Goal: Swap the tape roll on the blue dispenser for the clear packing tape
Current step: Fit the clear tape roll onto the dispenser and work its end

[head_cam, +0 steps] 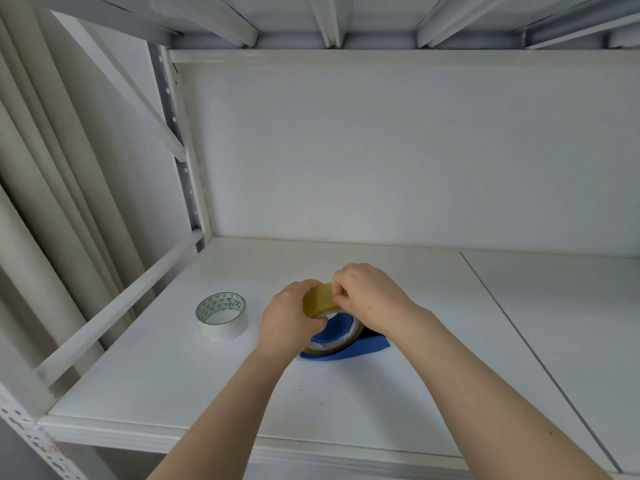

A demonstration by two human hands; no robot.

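Evidently left hand (289, 315) gripped yellowish clear packing tape roll (322, 301) on blue plastic dispenser (346, 349); right hand (367, 292) pinched its edge. Risk: tape end tearing or resticking.

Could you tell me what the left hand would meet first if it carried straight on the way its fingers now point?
The left hand already grips the clear tape roll on the blue dispenser. Its fingers point right, so beyond the roll it would probably meet the right hand, though depth is unclear.
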